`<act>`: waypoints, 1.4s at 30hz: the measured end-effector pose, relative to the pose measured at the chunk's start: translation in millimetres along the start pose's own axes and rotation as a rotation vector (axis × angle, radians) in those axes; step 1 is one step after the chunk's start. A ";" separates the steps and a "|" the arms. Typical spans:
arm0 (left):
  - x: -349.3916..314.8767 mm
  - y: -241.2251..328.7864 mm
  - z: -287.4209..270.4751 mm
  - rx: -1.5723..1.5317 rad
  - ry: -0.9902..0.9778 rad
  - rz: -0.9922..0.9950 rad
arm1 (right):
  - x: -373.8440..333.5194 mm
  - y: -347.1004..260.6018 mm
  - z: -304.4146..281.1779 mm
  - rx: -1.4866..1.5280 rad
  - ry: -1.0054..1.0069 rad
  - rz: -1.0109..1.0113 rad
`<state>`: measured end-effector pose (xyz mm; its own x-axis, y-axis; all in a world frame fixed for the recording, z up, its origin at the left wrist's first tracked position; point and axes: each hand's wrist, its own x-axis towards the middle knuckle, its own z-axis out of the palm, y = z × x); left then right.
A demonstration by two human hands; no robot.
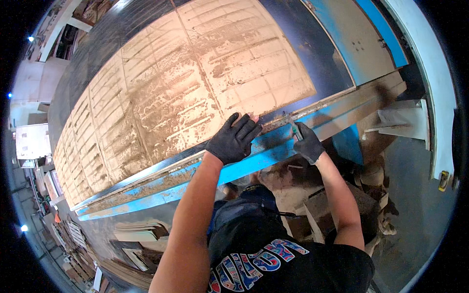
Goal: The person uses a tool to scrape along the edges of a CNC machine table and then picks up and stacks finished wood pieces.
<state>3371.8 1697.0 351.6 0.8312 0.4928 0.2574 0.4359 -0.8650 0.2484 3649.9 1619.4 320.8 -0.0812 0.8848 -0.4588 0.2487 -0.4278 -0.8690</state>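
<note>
A large tan panel [171,73], with a grid of grooves and covered in brown dust, lies on a dark tabletop. My left hand [233,139], in a black glove, rests at the panel's near edge with its fingers stretched out and pointing away. Something pink, perhaps a bare fingertip, shows beside them. To its right, my gloved right hand [308,143] is closed round a small slim hand tool [295,129] with some green on it. The tool's grey tip points at the table's front edge; its exact kind is too small to make out.
A dusty blue-painted beam [146,196] runs along the table's front. Stacked boards [141,231] lie on the floor at lower left. Below my right arm stands a brown cardboard box [337,210]. A pale post [430,73] curves along the right side.
</note>
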 end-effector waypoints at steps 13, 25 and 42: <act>-0.8 -0.7 0.4 0.019 -0.031 -0.008 | -20.4 -10.6 14.5 0.823 -0.099 0.121; 4.0 2.2 -0.1 0.029 -0.011 0.013 | -38.5 -14.6 29.3 -0.436 0.349 -0.212; 6.3 5.4 1.1 0.047 -0.076 0.003 | -27.2 -59.1 33.0 -1.356 0.685 -0.162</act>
<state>3379.8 1695.3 353.5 0.8558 0.4827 0.1857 0.4472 -0.8710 0.2034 3605.5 1614.6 378.6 0.1595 0.9794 0.1242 0.9806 -0.1716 0.0942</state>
